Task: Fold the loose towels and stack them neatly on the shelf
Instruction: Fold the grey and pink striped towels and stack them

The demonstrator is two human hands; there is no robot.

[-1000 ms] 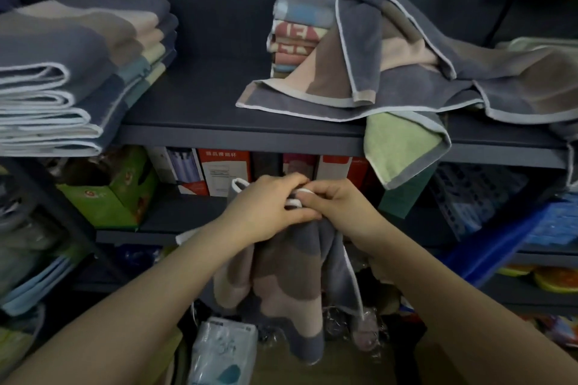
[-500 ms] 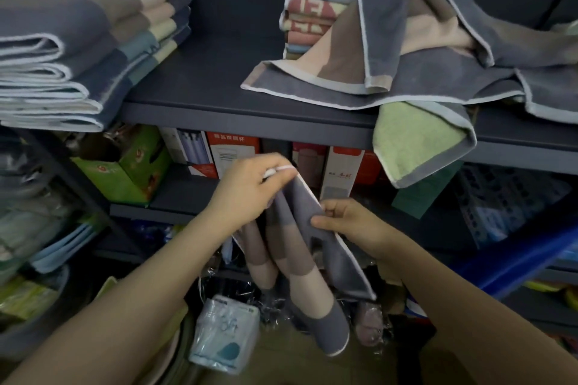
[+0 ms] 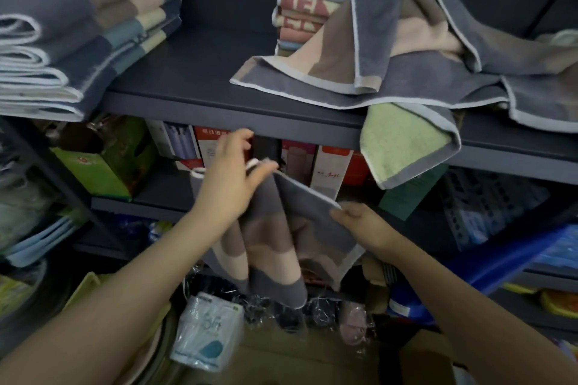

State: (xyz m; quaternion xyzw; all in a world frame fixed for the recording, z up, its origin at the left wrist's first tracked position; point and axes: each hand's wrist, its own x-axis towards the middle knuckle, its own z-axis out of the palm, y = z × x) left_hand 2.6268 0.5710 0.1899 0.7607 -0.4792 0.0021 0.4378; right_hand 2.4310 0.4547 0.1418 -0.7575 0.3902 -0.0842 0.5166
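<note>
Towels folded flat form a stack (image 3: 78, 31) at the far left of the dark shelf (image 3: 200, 78), their white-piped edges facing out and overhanging its front lip. Below that shelf, a green carton (image 3: 100, 166) sits on a lower board, with red and white boxes (image 3: 325, 166) standing in a row to its right. In front of those boxes the left hand (image 3: 231, 184) pinches the top corner of a grey, brown and peach towel (image 3: 275, 244) between thumb and fingertips, the other fingers spread loosely. That towel hangs in the air below the shelf front, its lower end dangling above a plastic-wrapped white pack (image 3: 208, 334) on the floor. To the right, the right hand (image 3: 359, 225) grips the towel's white-trimmed edge, fingers curled around it, lower than the left. Up on the shelf, a small pile of red and blue cloths (image 3: 300, 6) stands behind a heap of loose towels (image 3: 422, 50), one green corner (image 3: 403, 147) drooping over the shelf edge.
</note>
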